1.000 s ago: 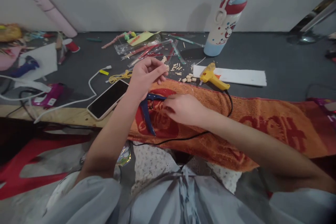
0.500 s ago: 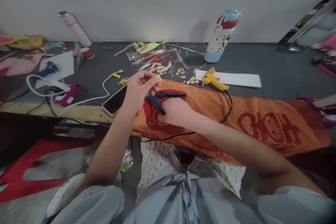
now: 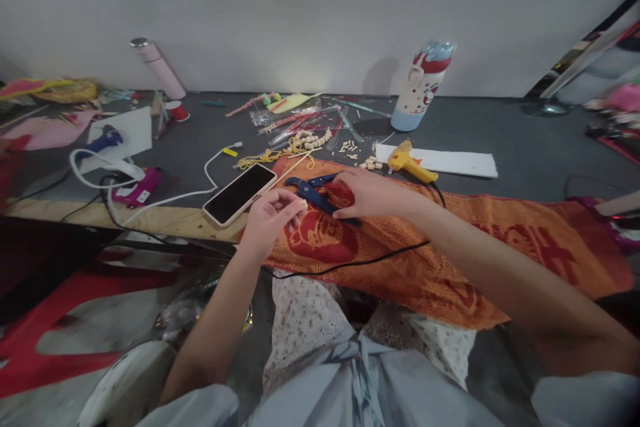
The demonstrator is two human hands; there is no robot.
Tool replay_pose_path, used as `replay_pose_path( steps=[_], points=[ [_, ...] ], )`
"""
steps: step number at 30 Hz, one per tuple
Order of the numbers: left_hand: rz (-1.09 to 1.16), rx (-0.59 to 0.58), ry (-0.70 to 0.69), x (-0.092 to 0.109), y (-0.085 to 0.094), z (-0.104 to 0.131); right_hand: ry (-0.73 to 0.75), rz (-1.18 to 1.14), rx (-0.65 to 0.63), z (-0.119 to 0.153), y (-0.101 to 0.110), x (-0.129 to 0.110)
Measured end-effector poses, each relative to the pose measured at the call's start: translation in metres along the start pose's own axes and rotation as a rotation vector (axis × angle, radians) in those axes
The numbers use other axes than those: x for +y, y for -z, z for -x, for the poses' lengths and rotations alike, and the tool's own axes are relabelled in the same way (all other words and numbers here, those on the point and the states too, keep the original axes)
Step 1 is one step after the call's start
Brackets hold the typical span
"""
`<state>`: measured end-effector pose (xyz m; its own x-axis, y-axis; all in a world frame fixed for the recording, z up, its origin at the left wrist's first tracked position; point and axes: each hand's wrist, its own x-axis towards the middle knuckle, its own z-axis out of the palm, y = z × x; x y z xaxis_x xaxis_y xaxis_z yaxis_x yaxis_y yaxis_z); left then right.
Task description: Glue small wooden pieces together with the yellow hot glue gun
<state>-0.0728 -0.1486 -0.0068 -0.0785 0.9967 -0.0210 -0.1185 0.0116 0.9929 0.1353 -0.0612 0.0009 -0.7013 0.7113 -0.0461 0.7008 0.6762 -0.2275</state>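
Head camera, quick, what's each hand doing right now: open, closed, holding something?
Left hand: closed, pinching a small pale piece, too small to identify.
Right hand: grip partly spread, holding the blue hand tool.

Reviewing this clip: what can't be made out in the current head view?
In the head view:
Pliers: handles partly hidden by the right hand.
Pale piece in the left hand: too small to identify.
Towel: some lettering hidden by the right forearm.
Pink item: cut off by the right edge.
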Motion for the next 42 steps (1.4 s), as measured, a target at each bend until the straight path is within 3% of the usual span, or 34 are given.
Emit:
replay_pose_path(
  steps=[2,5,13,20,25,29,33,35,37,42],
  points=[
    [0.004,-0.019,0.071,-0.009,-0.005,0.007,-0.024,0.024,0.052,-0.009,-0.003,0.012],
    [0.012,-0.054,0.136,-0.025,-0.015,0.015,-0.044,0.040,-0.034,-0.021,-0.010,0.019],
    [0.264,0.042,0.095,-0.039,-0.045,0.020,-0.001,0.195,-0.149,-0.023,-0.006,0.002],
    [0.270,0.074,0.046,-0.045,-0.059,0.017,-0.110,0.264,-0.102,-0.014,-0.009,-0.021],
    [0.229,0.077,0.018,-0.050,-0.058,0.017,-0.126,0.202,-0.001,-0.004,-0.019,-0.019],
    [0.182,0.056,0.027,-0.047,-0.055,0.015,-0.090,0.110,0.066,0.011,-0.017,-0.003],
    [0.036,0.015,0.059,-0.036,-0.049,0.009,-0.171,0.069,0.156,0.043,0.006,0.028],
    [-0.072,-0.019,0.045,-0.029,-0.046,0.003,-0.263,0.076,0.154,0.068,0.021,0.050],
    [-0.244,-0.079,-0.011,-0.022,-0.046,-0.006,-0.517,0.117,0.089,0.095,0.033,0.074],
    [-0.933,-0.186,-0.386,-0.003,-0.066,-0.037,-0.839,0.168,0.057,0.157,0.034,0.125]
  ],
)
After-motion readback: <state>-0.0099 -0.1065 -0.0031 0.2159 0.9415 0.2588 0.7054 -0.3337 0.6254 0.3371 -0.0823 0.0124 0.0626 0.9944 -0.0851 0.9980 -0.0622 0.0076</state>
